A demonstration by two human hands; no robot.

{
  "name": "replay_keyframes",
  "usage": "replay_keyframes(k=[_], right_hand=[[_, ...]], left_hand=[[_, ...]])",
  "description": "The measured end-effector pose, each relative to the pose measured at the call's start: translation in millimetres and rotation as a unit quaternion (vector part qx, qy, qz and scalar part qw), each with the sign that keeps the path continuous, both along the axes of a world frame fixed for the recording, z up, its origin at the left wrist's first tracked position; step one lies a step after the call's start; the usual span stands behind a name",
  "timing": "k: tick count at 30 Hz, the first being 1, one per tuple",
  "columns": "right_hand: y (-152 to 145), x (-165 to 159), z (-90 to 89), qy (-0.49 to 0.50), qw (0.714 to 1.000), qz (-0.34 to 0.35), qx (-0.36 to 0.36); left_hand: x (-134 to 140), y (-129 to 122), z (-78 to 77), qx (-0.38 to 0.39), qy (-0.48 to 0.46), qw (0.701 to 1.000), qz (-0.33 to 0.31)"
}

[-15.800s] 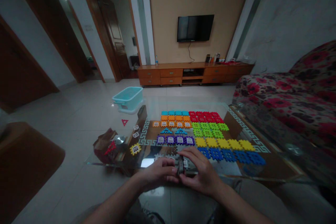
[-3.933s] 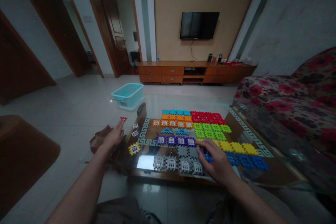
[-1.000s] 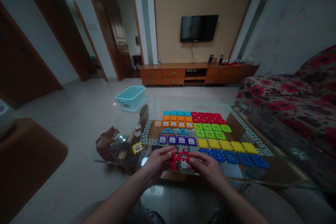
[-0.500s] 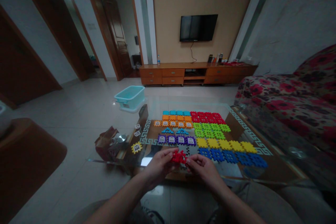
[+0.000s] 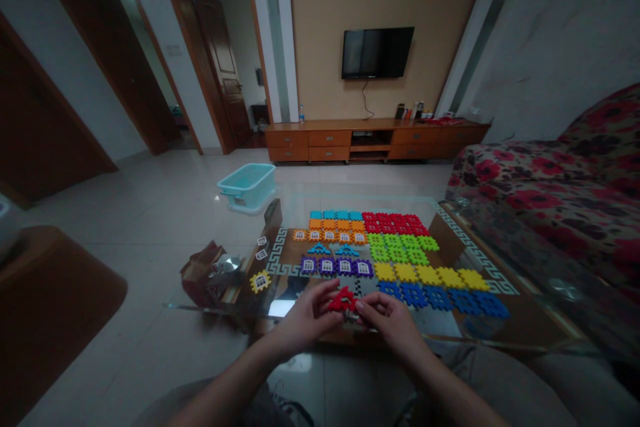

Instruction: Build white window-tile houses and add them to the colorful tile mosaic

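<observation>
A small red interlocking toy piece [image 5: 343, 300] with notched edges is held up over the near side of the glass table. My right hand [image 5: 387, 317] pinches its right end between thumb and fingers. On the other side, my left hand [image 5: 307, 317] has its fingers apart around the left end; whether they touch it is hard to see. Just beyond the hands lie grey pieces [image 5: 369, 287], partly covered. Purple window pieces [image 5: 327, 267] form a row behind them, and blue square pieces [image 5: 413, 295] lie to the right.
Yellow [image 5: 429, 276], lime green [image 5: 395, 248], red [image 5: 393, 223] and orange [image 5: 336, 225] pieces lie in rows on the glass table [image 5: 540, 320]. A yellow window piece [image 5: 260, 281] sits apart at left. Beyond are a turquoise bin [image 5: 250, 197], a paper bag [image 5: 200, 272] and a floral sofa [image 5: 540, 173].
My left fingers have loosened and spread from the red piece, which now shows more plainly and at a different angle. My right hand keeps its pinch. The pieces on the table have not moved.
</observation>
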State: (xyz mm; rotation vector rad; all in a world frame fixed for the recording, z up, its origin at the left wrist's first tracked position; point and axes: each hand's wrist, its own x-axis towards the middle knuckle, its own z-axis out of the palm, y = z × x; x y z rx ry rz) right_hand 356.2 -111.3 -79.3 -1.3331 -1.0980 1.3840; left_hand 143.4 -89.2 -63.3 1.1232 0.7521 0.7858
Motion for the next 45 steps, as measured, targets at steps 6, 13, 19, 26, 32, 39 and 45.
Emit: replay_keyframes(k=[6, 13, 19, 26, 32, 39, 45], right_hand=[[0.9, 3.6, 2.9, -0.036, 0.998, -0.039, 0.027], [0.8, -0.4, 5.1, -0.01, 0.999, -0.047, 0.016], [0.4, -1.1, 4.3, -0.004, 0.999, -0.05, 0.021], [0.4, 1.1, 2.0, -0.006, 0.998, -0.049, 0.031], [-0.1, 0.7, 2.5, -0.02, 0.996, -0.066, 0.052], [-0.7, -0.4, 0.4, -0.045, 0.993, -0.067, 0.084], [-2.5, -2.1, 1.1, -0.053, 0.993, -0.065, 0.084]], left_hand=[[-5.7, 3.7, 5.5, 0.242, 0.215, 0.942, 0.086], [-2.7, -3.3, 19.4, 0.27, 0.214, 0.934, 0.097], [-5.4, -2.8, 19.3, 0.281, 0.23, 0.927, 0.093], [-6.7, -1.3, 17.6, 0.306, 0.248, 0.914, 0.099], [-8.9, 1.7, 11.5, 0.391, 0.278, 0.871, 0.101], [-11.9, 3.1, 2.9, 0.466, 0.295, 0.831, 0.075], [-14.7, 5.9, -1.4, 0.5, 0.305, 0.809, 0.053]])
